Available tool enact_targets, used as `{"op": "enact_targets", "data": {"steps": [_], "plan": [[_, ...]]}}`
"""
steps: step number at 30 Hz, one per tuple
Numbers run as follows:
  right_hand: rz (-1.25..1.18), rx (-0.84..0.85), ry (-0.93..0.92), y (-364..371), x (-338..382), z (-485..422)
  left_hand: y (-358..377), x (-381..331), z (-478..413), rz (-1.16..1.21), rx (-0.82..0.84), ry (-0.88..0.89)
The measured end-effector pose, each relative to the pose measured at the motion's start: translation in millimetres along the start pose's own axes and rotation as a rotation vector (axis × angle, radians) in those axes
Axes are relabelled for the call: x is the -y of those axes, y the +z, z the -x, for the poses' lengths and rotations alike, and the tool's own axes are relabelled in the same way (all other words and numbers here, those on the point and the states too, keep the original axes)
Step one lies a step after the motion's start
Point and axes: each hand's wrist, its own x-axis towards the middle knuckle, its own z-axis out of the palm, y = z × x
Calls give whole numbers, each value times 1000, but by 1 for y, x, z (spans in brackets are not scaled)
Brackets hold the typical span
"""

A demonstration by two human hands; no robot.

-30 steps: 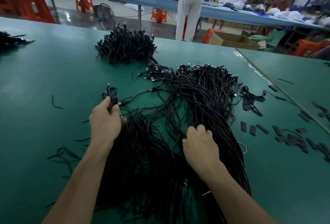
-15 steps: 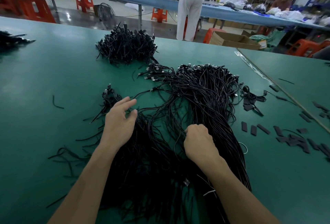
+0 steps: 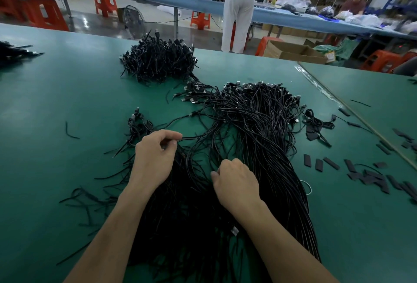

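A big loose bundle of long black cables [image 3: 255,129] with plugs at the far end lies across the green table [image 3: 56,102]. My left hand [image 3: 155,156] pinches a single black cable [image 3: 198,137] between thumb and fingers at the bundle's left edge. My right hand [image 3: 235,182] rests on the bundle's middle with fingers curled into the cables. A small coiled cable [image 3: 137,122] lies just beyond my left hand.
A heap of coiled black cables [image 3: 158,61] sits farther back. Black strips [image 3: 370,174] are scattered at the right, loose black ties [image 3: 90,194] at the left. A seam [image 3: 352,113] separates the neighbouring table. A person [image 3: 237,7] stands at a far blue bench.
My left hand let go of the small coiled cable, moved right with fingers spread, and now pinches a single cable. My right hand shifted slightly on the bundle.
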Motion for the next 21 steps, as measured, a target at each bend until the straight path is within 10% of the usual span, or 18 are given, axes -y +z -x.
{"op": "enact_targets", "data": {"steps": [10,21], "plan": [[44,47,9,3,1,-5,3,1,0,33,31,-1],[-857,-1,23,-53,11,-8,12,-15,10,47,163,146]]}}
